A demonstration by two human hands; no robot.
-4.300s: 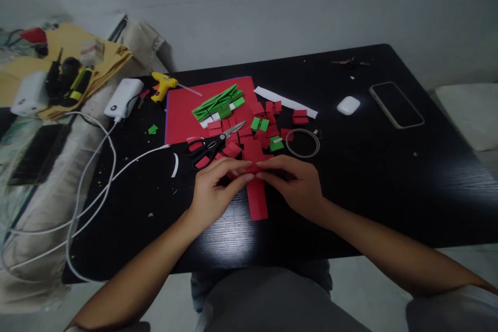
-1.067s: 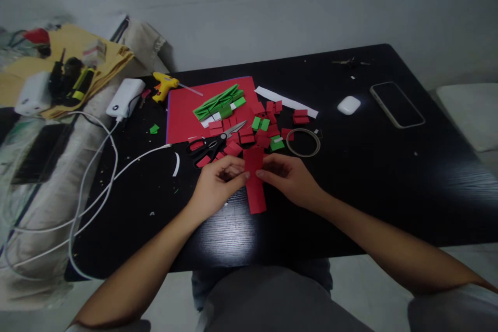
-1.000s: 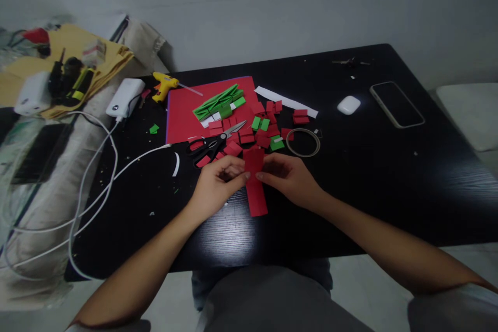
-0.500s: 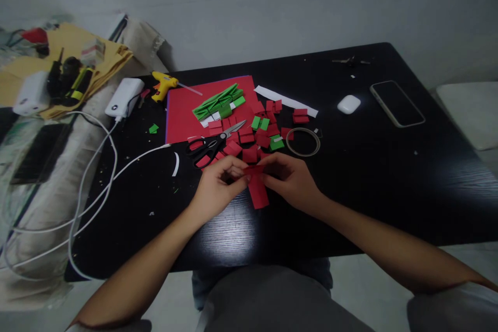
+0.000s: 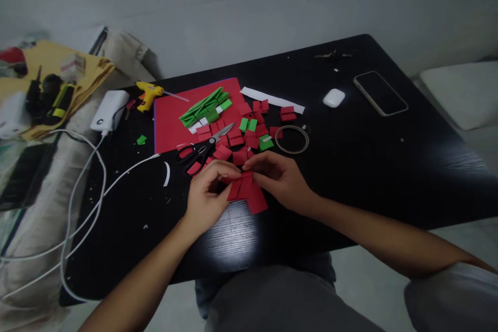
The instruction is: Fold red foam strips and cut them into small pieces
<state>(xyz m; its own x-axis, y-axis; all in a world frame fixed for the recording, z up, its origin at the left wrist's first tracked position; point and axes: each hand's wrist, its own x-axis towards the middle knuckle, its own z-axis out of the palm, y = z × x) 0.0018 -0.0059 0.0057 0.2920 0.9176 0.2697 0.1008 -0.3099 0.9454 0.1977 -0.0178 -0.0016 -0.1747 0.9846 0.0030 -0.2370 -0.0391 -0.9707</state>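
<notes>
Near the front edge of the black wood-grained table, left hand and right hand both grip the folded red paper strip between thumb and fingers; one section angles toward the left palm, the other points toward the wearer. Just beyond the hands: small folded red paper pieces, loosely scattered. Black-handled scissors lie across some of these, blades partly open. Round hoop-like ring rests flat, right of the pieces. Yellow glue gun lies farther back, at left.
</notes>
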